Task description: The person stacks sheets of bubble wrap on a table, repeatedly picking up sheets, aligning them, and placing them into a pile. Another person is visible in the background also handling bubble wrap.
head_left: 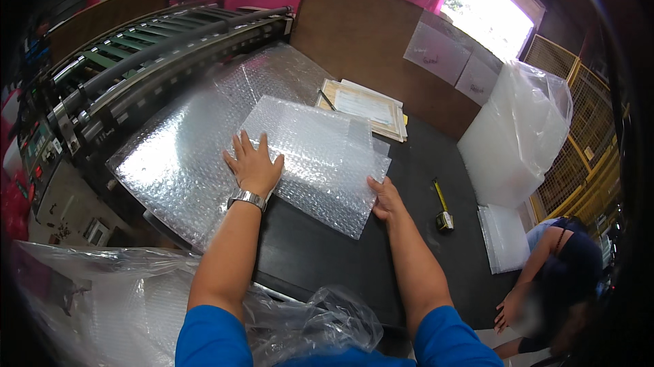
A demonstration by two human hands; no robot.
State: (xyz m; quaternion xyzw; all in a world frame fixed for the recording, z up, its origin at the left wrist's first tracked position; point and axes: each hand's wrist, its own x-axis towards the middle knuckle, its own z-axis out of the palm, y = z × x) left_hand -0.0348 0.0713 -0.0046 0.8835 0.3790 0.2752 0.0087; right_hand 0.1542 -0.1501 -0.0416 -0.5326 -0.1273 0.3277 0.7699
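Observation:
A clear bubble wrap bag (320, 169) lies in front of me, partly over a wide bubble wrap sheet (170, 142) on the black table. My left hand (255, 165), with a metal watch at its wrist, rests flat with fingers spread on the left edge of the bag. At the bag's right corner my right hand (385, 198) grips the edge, thumb on top and the other fingers mostly hidden beneath. Another layer of clear plastic shows under the bag's right side.
A yellow tape measure (444, 220) lies right on the black table (422, 265). Papers with a pen (364, 108) sit at the back. Stacked bubble bags (511, 142) stand right, near a bending co-worker (558, 265). A roller machine (136, 60) is left; loose plastic film (116, 299) hangs near me.

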